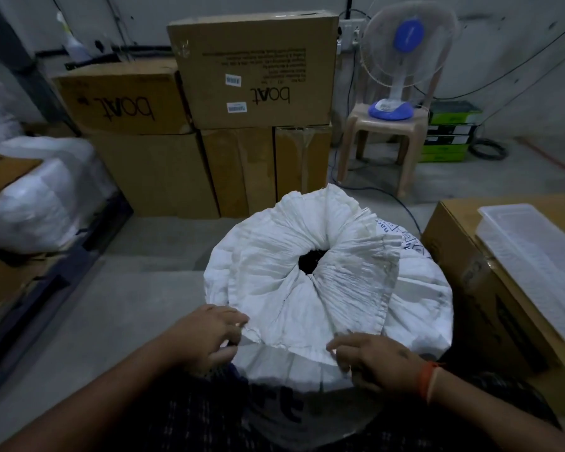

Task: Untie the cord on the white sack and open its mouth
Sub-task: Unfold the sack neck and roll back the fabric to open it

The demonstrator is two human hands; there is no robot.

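A white woven sack [327, 298] stands upright in front of me on the concrete floor. Its gathered top fans outward around a small dark hole [311, 261] at the middle, where dark contents show. No cord is visible on the mouth. My left hand [211, 334] pinches the near left rim of the flared fabric. My right hand [374, 358], with an orange band at the wrist, grips the near right rim. Both hands sit at the front edge of the sack, a short way apart.
Stacked cardboard boxes [252, 73] stand behind the sack. A blue and white table fan [402, 60] sits on a beige plastic stool [382, 141] at back right. A carton with a clear plastic tray [535, 265] is at right. White bags [36, 197] lie at left.
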